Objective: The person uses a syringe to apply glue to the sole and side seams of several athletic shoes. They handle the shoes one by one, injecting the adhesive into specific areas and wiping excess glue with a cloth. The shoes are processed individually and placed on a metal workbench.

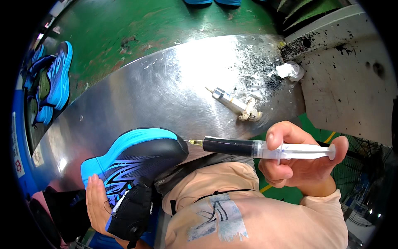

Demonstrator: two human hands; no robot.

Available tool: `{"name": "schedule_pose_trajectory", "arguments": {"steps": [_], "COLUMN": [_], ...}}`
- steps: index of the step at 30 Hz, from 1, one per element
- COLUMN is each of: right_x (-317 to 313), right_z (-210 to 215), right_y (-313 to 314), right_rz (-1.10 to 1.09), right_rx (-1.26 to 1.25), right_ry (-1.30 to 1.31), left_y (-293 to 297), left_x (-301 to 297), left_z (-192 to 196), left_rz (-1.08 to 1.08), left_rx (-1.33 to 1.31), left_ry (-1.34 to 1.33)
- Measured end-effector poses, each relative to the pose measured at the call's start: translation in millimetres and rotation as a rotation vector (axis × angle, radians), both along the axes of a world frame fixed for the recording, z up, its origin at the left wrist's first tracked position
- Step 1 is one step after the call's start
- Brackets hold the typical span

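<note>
A blue and black running shoe [143,154] lies tilted in front of me, its blue midsole turned up and outward. My left hand [97,203] holds it near the heel, fingers flat along the side and the thumb hidden. In my right hand [296,155] is a syringe [232,146] filled with dark liquid, its white plunger drawn out. The fingers grip the barrel's flange while the thumb rests on the plunger's end. Its yellow-based needle points left at the shoe's toe; whether the tip touches the black toe edge, I cannot tell.
A second syringe [228,99] with crumpled material at one end lies on the metal worktop [124,97]. Dark smears and a white crumpled wad [290,71] are at the far right, beside a stained grey panel [348,79]. More blue shoes [58,79] stand at the left on a green surface [153,25].
</note>
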State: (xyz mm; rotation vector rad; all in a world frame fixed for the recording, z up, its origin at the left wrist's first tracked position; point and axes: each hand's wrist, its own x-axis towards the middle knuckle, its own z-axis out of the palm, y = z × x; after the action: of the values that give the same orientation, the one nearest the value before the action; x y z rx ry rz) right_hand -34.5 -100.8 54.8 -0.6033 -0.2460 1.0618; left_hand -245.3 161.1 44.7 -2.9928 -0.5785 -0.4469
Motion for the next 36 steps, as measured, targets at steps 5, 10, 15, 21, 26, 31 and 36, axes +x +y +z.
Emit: {"name": "schedule_pose_trajectory", "arguments": {"steps": [5,10,15,21,26,31,36], "right_x": [-3.3,-1.6,-4.1,-15.7,-25.3,-23.9,-27.0], "right_z": [-5.1,-5.9,9.6,29.1,20.5,6.9,-1.5], "right_y": [1.4,7.8,12.7,10.9,1.7,8.5,16.9], "right_rz": [0.052,0.057,0.046,0.124,0.08,0.029,-0.107], "right_rx": [-0.071,-0.043,-0.244,-0.392,-0.298,-0.237,-0.26], "right_ry": [-0.023,-0.056,-0.141,-0.224,-0.331,-0.464,-0.596], "left_y": [3.3,0.0,1.3,0.1,2.0,4.9,18.9], "left_x": [-6.5,-5.2,-5.4,-1.1,7.8,19.1,24.0], "left_z": [-3.8,-2.4,-2.0,5.7,10.1,14.0,16.6], "left_rz": [-0.005,0.023,0.01,-0.056,-0.072,-0.061,-0.043], "left_rx": [0.013,0.051,0.055,0.038,-0.002,-0.034,-0.058], "left_ry": [0.01,0.034,0.035,0.01,0.011,0.017,0.043]}}
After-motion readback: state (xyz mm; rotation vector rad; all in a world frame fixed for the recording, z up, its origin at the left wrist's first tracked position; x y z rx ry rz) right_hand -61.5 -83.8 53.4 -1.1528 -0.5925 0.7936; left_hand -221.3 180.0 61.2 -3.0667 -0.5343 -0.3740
